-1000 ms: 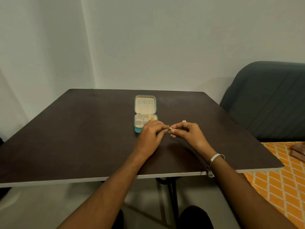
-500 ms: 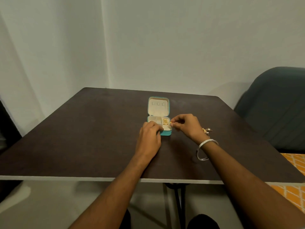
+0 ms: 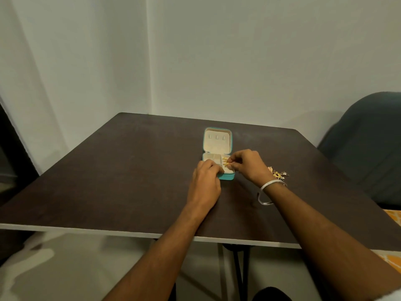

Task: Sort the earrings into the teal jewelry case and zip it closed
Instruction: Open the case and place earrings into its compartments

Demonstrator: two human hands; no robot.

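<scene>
The teal jewelry case [image 3: 229, 177] lies open on the dark table [image 3: 130, 174], its cream lid [image 3: 217, 140] flat behind the tray. Gold earrings [image 3: 225, 161] sit in the tray's right compartments. My right hand [image 3: 247, 165] pinches a small gold earring [image 3: 228, 164] just over those compartments. My left hand [image 3: 206, 179] rests with curled fingers on the case's near left corner and hides part of the tray. A small pile of loose earrings [image 3: 277, 173] lies on the table behind my right wrist.
A dark grey upholstered chair [image 3: 368, 144] stands past the table's right edge. White walls meet in a corner behind the table. An orange patterned cloth [image 3: 392, 218] shows low at the right. I wear a silver bangle [image 3: 270, 187] on my right wrist.
Both hands moved from in front of the case onto it. My right hand carried the earring over the tray, and my left hand settled on the case's near corner. The camera shifted left.
</scene>
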